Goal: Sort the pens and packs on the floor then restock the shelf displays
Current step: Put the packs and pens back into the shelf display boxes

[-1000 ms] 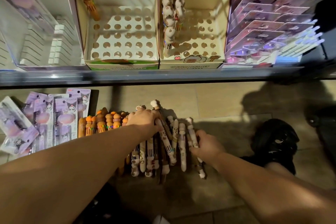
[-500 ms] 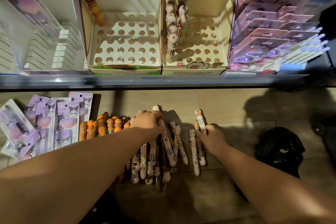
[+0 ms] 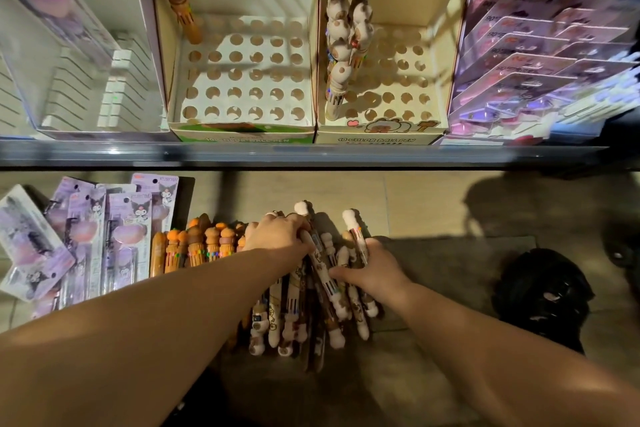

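Floor [image 3: 433, 204] below shelf edge [image 3: 311, 156]: white pens [image 3: 294, 308] bunched in a pile, orange-brown pens [image 3: 197, 246] in a row just left of them, purple packs [image 3: 114, 236] further left. Left hand [image 3: 277, 236] has its fingers curled over the pile's upper ends, gripping white pens. Right hand [image 3: 375, 270] grips one white-capped pen [image 3: 355, 229], cap toward the shelf. On the shelf are two hole-grid boxes: green-fronted box [image 3: 242, 80] holds one brown pen [image 3: 181, 7]; cream box [image 3: 408, 87] holds several.

The cream display box [image 3: 377, 139] reads "10 COLOR BALL PEN"; a floor pack [image 3: 156, 191] reads "KUROMI".
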`<state>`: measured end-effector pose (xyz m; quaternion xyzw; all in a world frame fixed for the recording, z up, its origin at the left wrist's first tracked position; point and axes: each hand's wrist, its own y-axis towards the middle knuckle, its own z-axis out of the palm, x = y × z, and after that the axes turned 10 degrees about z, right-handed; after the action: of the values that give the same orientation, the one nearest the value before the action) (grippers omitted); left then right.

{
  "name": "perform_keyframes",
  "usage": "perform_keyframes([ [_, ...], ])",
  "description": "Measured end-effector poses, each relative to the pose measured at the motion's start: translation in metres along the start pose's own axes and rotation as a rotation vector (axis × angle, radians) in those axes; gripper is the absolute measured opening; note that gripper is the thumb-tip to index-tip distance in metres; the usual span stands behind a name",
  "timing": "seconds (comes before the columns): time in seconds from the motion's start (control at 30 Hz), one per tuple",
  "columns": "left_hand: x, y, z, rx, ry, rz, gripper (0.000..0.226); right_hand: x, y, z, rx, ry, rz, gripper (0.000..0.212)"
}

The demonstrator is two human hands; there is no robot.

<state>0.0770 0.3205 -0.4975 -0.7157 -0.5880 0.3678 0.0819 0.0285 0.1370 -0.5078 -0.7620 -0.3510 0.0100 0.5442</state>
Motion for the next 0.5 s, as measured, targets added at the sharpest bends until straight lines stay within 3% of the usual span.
perform_keyframes([
  [0.23,0.002,0.001,0.004,0.03,-0.023,-0.014,0.034,0.007,0.0,0.003,0.117,0.053,0.028,0.072],
  [0.5,-0.004,0.0,0.004,0.019,-0.064,-0.052,0.019,0.01,0.001,0.014,0.227,0.181,0.05,0.074],
])
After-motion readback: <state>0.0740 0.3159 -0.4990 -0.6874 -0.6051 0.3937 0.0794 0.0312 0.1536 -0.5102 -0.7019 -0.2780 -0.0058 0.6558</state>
